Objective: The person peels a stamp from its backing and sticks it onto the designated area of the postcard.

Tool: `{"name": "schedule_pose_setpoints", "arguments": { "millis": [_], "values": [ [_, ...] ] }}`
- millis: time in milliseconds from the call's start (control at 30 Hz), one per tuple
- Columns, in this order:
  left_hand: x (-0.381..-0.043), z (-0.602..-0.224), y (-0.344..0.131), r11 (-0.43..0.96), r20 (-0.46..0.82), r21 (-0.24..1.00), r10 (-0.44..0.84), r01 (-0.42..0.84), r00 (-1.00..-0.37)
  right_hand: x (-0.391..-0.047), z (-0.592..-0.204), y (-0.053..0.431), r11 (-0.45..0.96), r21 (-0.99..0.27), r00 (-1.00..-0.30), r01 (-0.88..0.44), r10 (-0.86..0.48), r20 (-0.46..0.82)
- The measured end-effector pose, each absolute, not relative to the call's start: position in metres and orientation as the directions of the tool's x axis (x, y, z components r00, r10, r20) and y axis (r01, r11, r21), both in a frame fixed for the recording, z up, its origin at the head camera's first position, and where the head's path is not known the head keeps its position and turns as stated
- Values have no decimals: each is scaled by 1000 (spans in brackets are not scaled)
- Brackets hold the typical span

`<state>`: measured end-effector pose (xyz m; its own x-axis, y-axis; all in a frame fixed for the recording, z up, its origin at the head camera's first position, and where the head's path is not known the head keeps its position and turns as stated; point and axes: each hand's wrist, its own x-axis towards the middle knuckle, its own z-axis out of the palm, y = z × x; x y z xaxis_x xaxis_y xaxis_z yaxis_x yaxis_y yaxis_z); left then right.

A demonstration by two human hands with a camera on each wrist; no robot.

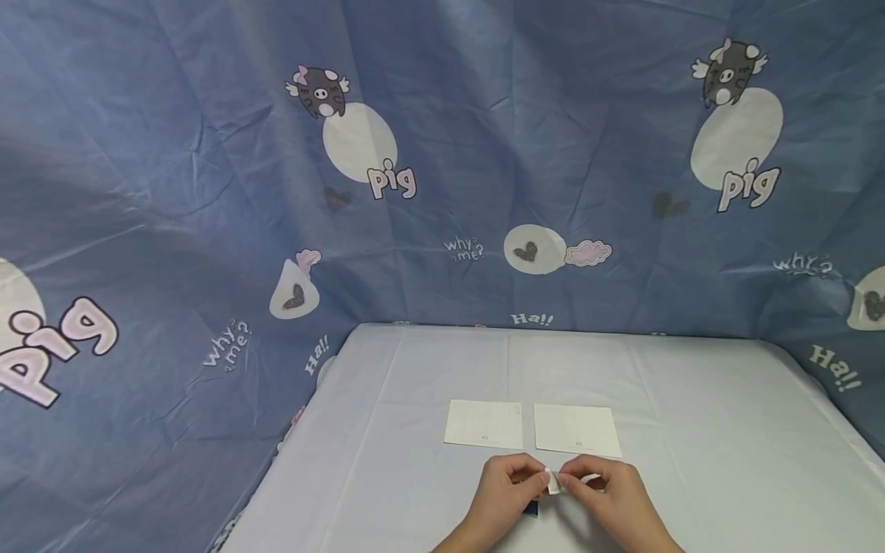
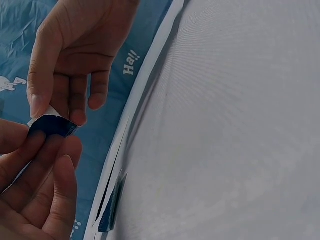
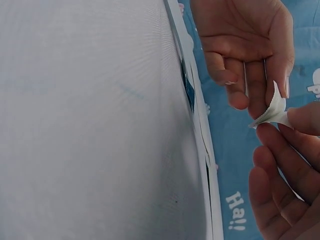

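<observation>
A creased blue fabric backdrop [image 1: 442, 115] printed with cartoon pigs hangs behind a white cloth-covered table [image 1: 415, 361], where I take the right-hand white rectangular card [image 1: 577, 428] as my landmark; a matching left-hand white rectangular card [image 1: 484, 424] lies just left of it. A small, thin blue-and-white packet [image 1: 552, 482] with a serrated edge is held on that landmark's near side, between the left hand [image 1: 508, 493] and the right hand [image 1: 610, 495]. Each hand is nearly closed at thumb and fingertips, pinching the packet, its other fingers loosely bent. I judge that short grip the weak point: an uneven pull could slip a fingertip or rip the packet crookedly (I can't tell what's inside, so a spill is only my guess). A dark blue flat packet [image 1: 531, 508] lies nearer me than the landmark, slightly left, where a lowered left hand could nudge it.
</observation>
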<state>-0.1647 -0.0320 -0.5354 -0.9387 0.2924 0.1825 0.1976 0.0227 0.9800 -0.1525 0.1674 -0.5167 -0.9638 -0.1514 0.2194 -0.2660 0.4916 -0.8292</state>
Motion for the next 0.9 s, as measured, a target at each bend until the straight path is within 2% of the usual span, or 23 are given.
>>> {"name": "schedule_pose_setpoints", "arguments": {
  "millis": [267, 567, 900],
  "values": [
    [-164, -535, -32, 25, 184, 979, 297, 200, -937, -153, -517, 167, 488, -838, -970, -244, -134, 204],
    [-164, -533, -31, 11, 165, 984, 284, 176, -945, -153, -519, 170, 492, -820, -956, -294, -132, 264],
    [-164, -532, -30, -9, 158, 987, 257, 162, -953, -154, -517, 170, 494, -825, -960, -275, -95, 263]
  ]
}}
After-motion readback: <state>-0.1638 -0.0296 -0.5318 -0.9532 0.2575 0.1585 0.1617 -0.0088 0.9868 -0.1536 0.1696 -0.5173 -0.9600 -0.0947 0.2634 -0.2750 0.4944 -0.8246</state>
